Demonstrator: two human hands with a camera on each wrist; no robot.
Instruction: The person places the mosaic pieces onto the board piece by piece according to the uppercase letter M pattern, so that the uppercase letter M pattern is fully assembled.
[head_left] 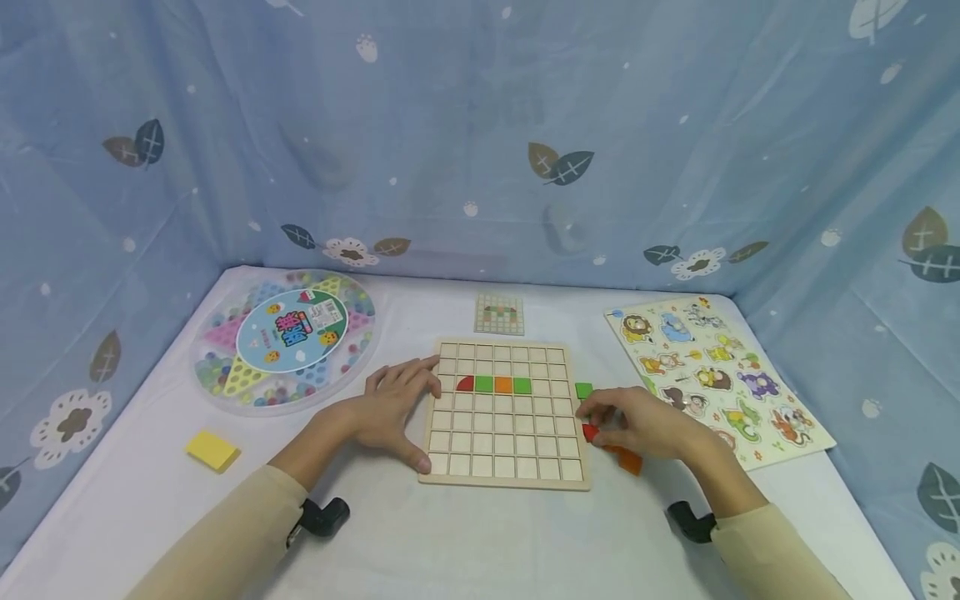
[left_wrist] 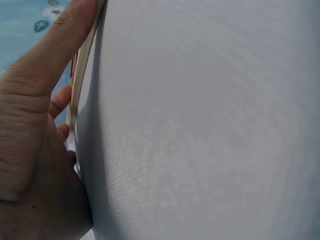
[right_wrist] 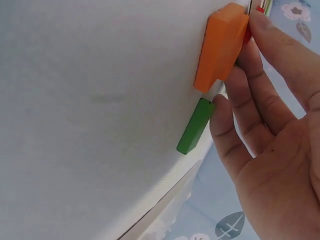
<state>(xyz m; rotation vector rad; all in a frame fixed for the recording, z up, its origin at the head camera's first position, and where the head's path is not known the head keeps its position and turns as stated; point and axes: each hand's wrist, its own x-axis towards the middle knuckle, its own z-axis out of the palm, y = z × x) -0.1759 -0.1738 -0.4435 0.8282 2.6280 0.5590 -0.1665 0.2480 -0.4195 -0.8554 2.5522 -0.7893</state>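
A wooden grid board [head_left: 504,487] lies on the table with a red quarter-round piece [head_left: 466,383], two green squares and an orange square [head_left: 503,385] in one row. My left hand [head_left: 386,412] rests along its left edge, fingers spread, thumb at the near corner. Beside the right edge, my right hand [head_left: 637,422] pinches a red block [head_left: 590,432] between thumb and fingers, the block partly hidden. Orange blocks [right_wrist: 220,47] lie by that hand, and a green block [right_wrist: 195,127] is near its fingertips. Another green block [head_left: 583,389] lies beyond the fingers.
A small pattern card [head_left: 499,315] lies behind the board. At the back left is a round clear case of colored beads [head_left: 292,332], with a yellow block [head_left: 212,451] nearer. An animal puzzle board [head_left: 712,375] lies on the right. Blue patterned cloth [head_left: 480,142] surrounds the table.
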